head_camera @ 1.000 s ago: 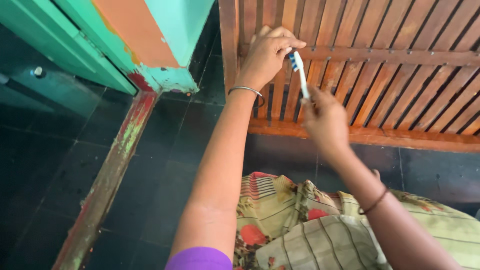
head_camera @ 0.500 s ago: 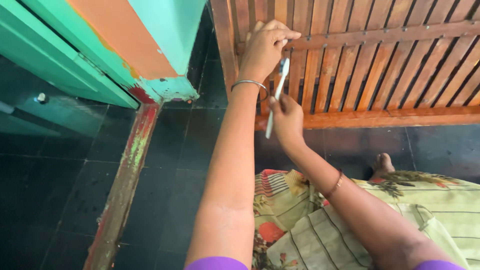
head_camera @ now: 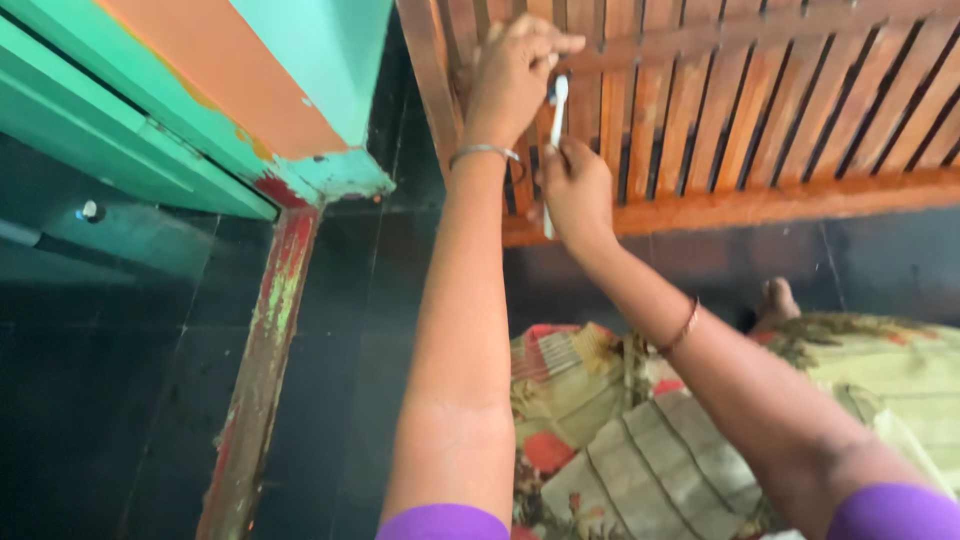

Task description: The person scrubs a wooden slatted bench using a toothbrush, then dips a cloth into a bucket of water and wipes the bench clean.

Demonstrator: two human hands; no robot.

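Observation:
My right hand [head_camera: 577,188] grips the lower part of a thin white brush [head_camera: 556,110] that stands nearly upright against the slats of a brown wooden bench [head_camera: 760,110]. Just above it, my left hand [head_camera: 512,78] is curled, and its fingertips pinch the top end of the brush. A silver bangle [head_camera: 482,152] circles my left wrist. On my right wrist sits a thin bracelet [head_camera: 682,330]. Both arms reach forward from purple sleeves.
A green and orange painted door frame [head_camera: 300,130] stands at the left, with a worn painted sill strip [head_camera: 262,360] running across the dark tiled floor [head_camera: 120,400]. A patterned cloth covers my lap [head_camera: 620,440]. A bare foot [head_camera: 775,298] shows under the bench.
The brush has gone from tilted to nearly upright. My right hand has shifted down its handle while my left hand stays at its top. The view has swung, so the bench sits further right.

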